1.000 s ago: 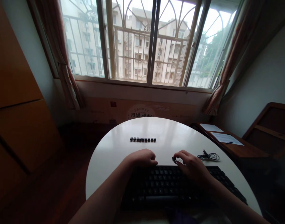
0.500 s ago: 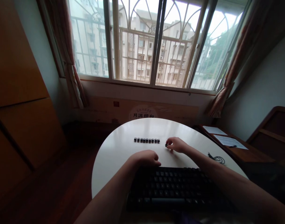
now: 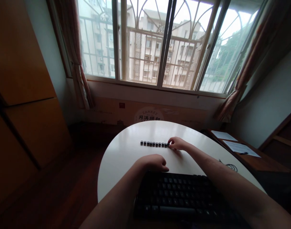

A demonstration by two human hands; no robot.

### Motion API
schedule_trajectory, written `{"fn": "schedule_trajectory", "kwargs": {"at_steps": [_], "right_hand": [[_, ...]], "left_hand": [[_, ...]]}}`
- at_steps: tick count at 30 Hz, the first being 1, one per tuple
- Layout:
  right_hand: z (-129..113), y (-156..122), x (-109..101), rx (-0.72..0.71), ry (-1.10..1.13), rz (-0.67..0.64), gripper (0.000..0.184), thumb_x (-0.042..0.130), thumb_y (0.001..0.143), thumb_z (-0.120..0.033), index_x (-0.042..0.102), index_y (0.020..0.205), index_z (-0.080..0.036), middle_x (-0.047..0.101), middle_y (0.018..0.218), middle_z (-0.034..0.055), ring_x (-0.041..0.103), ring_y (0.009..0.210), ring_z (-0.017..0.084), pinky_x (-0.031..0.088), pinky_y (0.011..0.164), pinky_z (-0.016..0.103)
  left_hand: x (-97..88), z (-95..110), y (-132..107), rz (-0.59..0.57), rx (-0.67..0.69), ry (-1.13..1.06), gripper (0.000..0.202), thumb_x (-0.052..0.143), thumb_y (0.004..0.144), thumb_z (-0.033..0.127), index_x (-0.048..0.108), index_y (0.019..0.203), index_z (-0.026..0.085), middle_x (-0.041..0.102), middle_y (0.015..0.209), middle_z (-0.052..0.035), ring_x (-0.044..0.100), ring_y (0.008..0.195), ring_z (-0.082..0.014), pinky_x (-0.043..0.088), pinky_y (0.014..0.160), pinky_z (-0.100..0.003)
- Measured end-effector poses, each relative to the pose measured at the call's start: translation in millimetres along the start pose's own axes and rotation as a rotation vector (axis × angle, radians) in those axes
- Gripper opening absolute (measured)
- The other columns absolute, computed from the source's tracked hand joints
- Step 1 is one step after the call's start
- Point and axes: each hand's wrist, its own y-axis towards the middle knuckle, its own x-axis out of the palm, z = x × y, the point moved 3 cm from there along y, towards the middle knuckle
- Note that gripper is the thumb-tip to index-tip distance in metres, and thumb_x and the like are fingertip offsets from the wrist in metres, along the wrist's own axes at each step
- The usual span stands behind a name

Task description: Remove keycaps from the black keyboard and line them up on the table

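Several small black keycaps [image 3: 154, 144] stand in a straight row on the white round table [image 3: 119, 165]. At the row's right end my right hand [image 3: 177, 143] pinches another keycap [image 3: 168, 145] between thumb and fingertips, close against the last one. My left hand [image 3: 156, 163] is curled closed at the far edge of a black keyboard [image 3: 178, 192]; whether anything is inside it is hidden. The keyboard lies nearest to me, beneath both forearms, and its left and right ends are dark.
A thin dark cable [image 3: 231, 166] lies coiled on the table's right side, partly behind my right forearm. Further right, a brown wooden surface [image 3: 262, 163] holds paper sheets [image 3: 240, 148] and a dark pen [image 3: 243, 153]. Beyond the table is a low wall under windows.
My right hand has moved left with the keycap, from a gap away to the right end of the row. My left hand stays curled by the keyboard. The view has shifted slightly.
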Motion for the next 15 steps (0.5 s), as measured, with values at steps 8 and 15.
{"fn": "schedule_trajectory", "kwargs": {"at_steps": [8,15], "right_hand": [[6,4,2,-0.004,0.056,-0.04,0.024,0.069,0.077,-0.017,0.072,0.101,-0.014,0.072,0.082,0.0034,0.063,0.056,0.01,0.047,0.055,0.019],[4,-13,-9,-0.048,0.114,0.016,0.051,0.071,0.079,-0.019,0.059,0.128,-0.016,0.071,0.099,0.0072,0.065,0.061,0.011,0.051,0.06,0.022]], "left_hand": [[3.0,-5,5,0.008,0.003,0.015,0.031,0.056,0.083,0.048,0.067,0.079,0.02,0.064,0.074,-0.0019,0.056,0.067,-0.0184,0.04,0.061,-0.03],[4.1,-8,6,0.0,-0.009,-0.024,0.031,0.055,0.082,0.049,0.065,0.076,0.02,0.062,0.071,-0.0002,0.054,0.064,-0.0168,0.04,0.06,-0.029]]}}
